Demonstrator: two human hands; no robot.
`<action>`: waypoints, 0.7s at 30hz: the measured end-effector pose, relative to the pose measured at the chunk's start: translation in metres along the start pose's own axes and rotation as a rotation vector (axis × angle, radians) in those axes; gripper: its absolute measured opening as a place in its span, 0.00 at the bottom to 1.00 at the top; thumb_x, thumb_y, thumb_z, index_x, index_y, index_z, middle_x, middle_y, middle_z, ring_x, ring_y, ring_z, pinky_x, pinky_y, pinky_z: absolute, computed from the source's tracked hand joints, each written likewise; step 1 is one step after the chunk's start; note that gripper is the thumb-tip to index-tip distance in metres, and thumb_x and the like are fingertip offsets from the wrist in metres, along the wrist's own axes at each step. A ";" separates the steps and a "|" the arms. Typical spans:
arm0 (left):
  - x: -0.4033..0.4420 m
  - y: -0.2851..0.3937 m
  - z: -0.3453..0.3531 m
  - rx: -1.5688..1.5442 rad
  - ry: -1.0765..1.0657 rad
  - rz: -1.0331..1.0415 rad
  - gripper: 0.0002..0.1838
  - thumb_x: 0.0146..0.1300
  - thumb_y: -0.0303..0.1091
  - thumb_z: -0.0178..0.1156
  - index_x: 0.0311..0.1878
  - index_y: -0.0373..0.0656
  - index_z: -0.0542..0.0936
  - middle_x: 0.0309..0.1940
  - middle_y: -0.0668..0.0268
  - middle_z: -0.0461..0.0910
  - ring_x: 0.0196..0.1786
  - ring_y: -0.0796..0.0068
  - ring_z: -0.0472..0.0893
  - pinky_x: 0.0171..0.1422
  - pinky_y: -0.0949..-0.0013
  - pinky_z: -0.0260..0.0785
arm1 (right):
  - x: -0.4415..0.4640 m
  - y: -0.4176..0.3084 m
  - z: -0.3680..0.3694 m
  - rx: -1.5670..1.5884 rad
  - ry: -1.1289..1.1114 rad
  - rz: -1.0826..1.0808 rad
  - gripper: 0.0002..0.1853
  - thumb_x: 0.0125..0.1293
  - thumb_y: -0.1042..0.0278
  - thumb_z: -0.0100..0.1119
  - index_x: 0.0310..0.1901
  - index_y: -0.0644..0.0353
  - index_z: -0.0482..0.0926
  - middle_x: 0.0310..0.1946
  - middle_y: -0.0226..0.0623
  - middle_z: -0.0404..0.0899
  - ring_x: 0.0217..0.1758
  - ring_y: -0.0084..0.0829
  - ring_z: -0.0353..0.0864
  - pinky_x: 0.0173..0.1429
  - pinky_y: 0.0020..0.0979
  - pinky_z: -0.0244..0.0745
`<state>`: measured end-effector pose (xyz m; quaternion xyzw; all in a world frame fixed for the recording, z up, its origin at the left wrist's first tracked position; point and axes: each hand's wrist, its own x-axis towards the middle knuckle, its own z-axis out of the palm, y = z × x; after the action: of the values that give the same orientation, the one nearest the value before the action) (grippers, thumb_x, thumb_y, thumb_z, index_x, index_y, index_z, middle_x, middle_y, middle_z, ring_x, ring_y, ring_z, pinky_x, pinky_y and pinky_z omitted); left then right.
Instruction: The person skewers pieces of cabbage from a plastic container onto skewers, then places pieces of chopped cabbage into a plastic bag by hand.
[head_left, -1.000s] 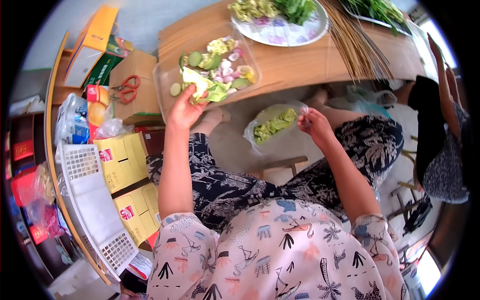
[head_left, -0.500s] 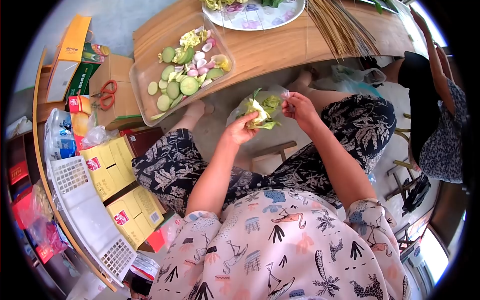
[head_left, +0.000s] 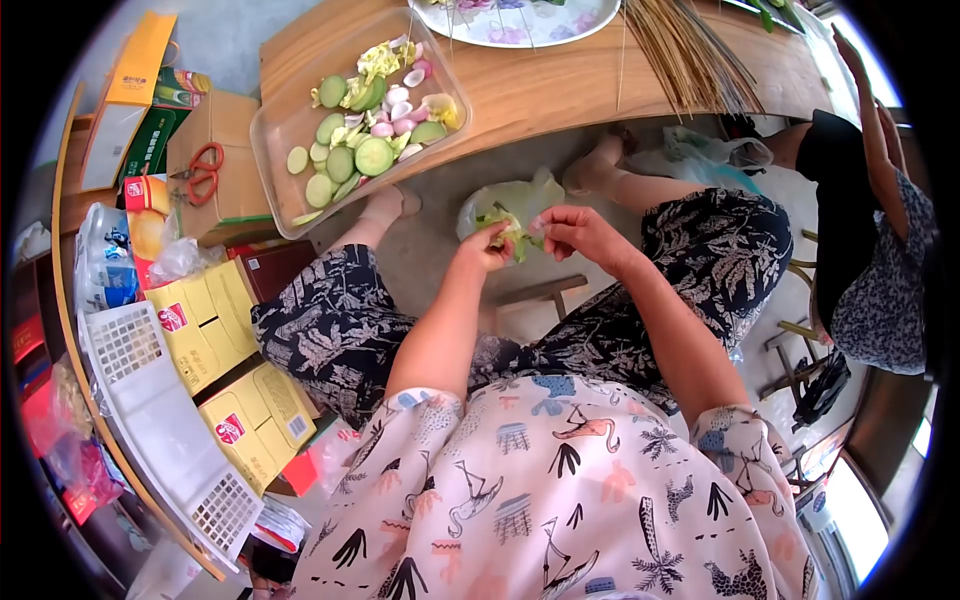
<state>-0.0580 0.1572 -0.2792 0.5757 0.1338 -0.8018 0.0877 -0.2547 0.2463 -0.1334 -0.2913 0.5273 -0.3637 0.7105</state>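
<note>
Pinched in my left hand is a small bunch of pale green leaves, held above the floor between my knees. My right hand is close at its right side, thumb and fingers pressed together; what they hold, if anything, is too small to make out. Just behind both hands lies a translucent plastic bag, its contents mostly hidden. On the wooden table, a clear plastic tub holds green slices, pink and white onion pieces and yellow-green leaves.
A floral plate and a bundle of thin sticks lie on the table. Red-handled scissors rest on a cardboard box at the left. Yellow boxes and a white rack stand nearer. Another person is at the right.
My left hand has carried the leaves from the tub over to my right hand. My right hand has released the bag's edge and come toward the leaves. The bag now sits lower, behind them.
</note>
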 end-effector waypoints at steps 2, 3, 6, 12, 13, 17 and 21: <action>0.012 0.005 0.005 -0.165 0.066 0.079 0.11 0.58 0.30 0.62 0.40 0.36 0.72 0.32 0.59 0.73 0.29 0.66 0.74 0.31 0.70 0.75 | -0.003 -0.002 0.001 -0.012 -0.032 0.017 0.09 0.66 0.70 0.47 0.43 0.58 0.77 0.24 0.26 0.76 0.25 0.17 0.72 0.34 0.19 0.68; 0.014 0.007 0.009 -0.168 0.066 0.072 0.11 0.58 0.30 0.62 0.40 0.36 0.72 0.32 0.59 0.73 0.29 0.66 0.74 0.31 0.70 0.75 | -0.006 -0.004 0.001 -0.009 -0.015 0.021 0.08 0.66 0.70 0.48 0.42 0.58 0.77 0.24 0.26 0.76 0.26 0.17 0.72 0.35 0.19 0.68; 0.018 0.013 0.014 -0.206 0.058 0.136 0.16 0.54 0.31 0.65 0.44 0.40 0.73 0.38 0.56 0.74 0.39 0.57 0.74 0.45 0.57 0.76 | -0.011 -0.011 -0.002 0.099 0.062 0.028 0.08 0.66 0.69 0.48 0.42 0.58 0.76 0.25 0.26 0.76 0.27 0.18 0.73 0.37 0.20 0.69; 0.012 0.014 -0.009 0.272 0.244 0.404 0.16 0.57 0.29 0.60 0.49 0.39 0.72 0.39 0.56 0.75 0.43 0.61 0.77 0.43 0.60 0.75 | 0.001 -0.005 -0.025 0.641 0.229 -0.088 0.08 0.66 0.69 0.45 0.43 0.58 0.71 0.29 0.28 0.76 0.30 0.21 0.75 0.37 0.24 0.70; 0.008 0.011 -0.015 0.271 0.250 0.396 0.16 0.57 0.29 0.60 0.49 0.39 0.72 0.39 0.56 0.75 0.43 0.61 0.77 0.43 0.60 0.75 | 0.004 -0.004 -0.027 0.714 0.229 -0.110 0.07 0.67 0.69 0.44 0.43 0.57 0.71 0.30 0.29 0.76 0.31 0.22 0.75 0.38 0.24 0.71; -0.023 -0.001 -0.023 0.437 0.156 0.691 0.16 0.59 0.27 0.56 0.51 0.38 0.72 0.41 0.59 0.77 0.40 0.67 0.78 0.42 0.65 0.75 | 0.007 -0.006 -0.028 0.736 0.216 -0.119 0.07 0.67 0.68 0.44 0.43 0.57 0.71 0.31 0.29 0.76 0.32 0.22 0.75 0.38 0.25 0.71; -0.037 -0.008 -0.034 0.756 0.326 0.811 0.10 0.61 0.29 0.55 0.45 0.42 0.77 0.33 0.67 0.78 0.28 0.78 0.77 0.29 0.74 0.70 | 0.010 -0.005 -0.027 0.730 0.206 -0.119 0.07 0.66 0.68 0.44 0.43 0.57 0.71 0.31 0.29 0.76 0.32 0.22 0.75 0.39 0.25 0.71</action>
<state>-0.0173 0.1749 -0.2535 0.6883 -0.3817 -0.5972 0.1544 -0.2801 0.2348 -0.1422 -0.0110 0.4139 -0.5956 0.6884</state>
